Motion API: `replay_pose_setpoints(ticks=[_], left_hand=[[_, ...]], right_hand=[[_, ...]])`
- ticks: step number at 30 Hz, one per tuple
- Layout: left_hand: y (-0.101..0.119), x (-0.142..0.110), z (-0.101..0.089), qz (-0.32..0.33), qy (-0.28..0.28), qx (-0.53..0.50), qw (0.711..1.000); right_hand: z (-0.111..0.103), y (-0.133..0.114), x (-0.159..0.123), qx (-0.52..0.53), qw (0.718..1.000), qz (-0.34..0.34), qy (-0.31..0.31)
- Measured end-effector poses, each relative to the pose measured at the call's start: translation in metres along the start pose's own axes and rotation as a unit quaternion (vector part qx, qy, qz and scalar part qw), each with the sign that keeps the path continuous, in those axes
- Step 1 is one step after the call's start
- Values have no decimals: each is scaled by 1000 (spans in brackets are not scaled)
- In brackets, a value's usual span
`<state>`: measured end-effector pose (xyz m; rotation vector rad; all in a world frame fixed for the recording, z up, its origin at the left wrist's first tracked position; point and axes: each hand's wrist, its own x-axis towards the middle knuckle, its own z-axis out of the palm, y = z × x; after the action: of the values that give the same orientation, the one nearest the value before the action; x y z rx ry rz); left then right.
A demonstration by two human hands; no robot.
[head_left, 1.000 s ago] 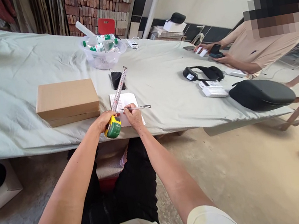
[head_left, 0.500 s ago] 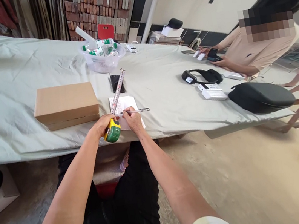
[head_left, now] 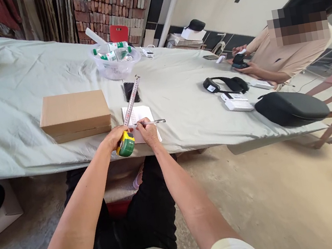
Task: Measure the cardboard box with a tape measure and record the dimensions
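well, closest in, the left hand (head_left: 116, 137) has its fingers curled round a tape measure (head_left: 126, 145) at the table's (head_left: 179, 109) near edge, blade slanting out over a paper (head_left: 144, 112); the right hand (head_left: 149, 132) pinches a pen (head_left: 159, 121) there. a cardboard box (head_left: 73, 108) sits leftward; beyond lie a black phone (head_left: 127, 89) and a basin (head_left: 113, 72) of bottles (head_left: 110, 56).

Left of the left hand (head_left: 117, 136), a brown rectangular cardboard box (head_left: 74, 114) blocks low sideways passage. Ahead, the yellow-and-green tape measure (head_left: 125, 144) extends its narrow metal blade (head_left: 132, 101) across the way, its tip overlapping a flat black phone (head_left: 127, 89) in view. Right of the right hand (head_left: 149, 132), beyond the jutting slim pen (head_left: 159, 121), a hand could cross the cloth-covered surface (head_left: 179, 92) up to the black strapped headset (head_left: 237, 83) and white boxy device (head_left: 237, 102).
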<state>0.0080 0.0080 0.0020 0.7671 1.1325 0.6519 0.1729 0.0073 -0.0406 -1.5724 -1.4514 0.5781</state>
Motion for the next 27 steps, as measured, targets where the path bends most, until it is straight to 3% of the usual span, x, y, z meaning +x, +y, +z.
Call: replay_pose_setpoints(ticks=[12, 27], left_hand=[[-1, 2, -1, -3, -7, 0, 1000], [1, -3, 1, 1, -9, -2, 1000]], right_hand=[[0, 1, -1, 39, 999, 14, 9], [2, 5, 0, 5, 1000, -4, 7]])
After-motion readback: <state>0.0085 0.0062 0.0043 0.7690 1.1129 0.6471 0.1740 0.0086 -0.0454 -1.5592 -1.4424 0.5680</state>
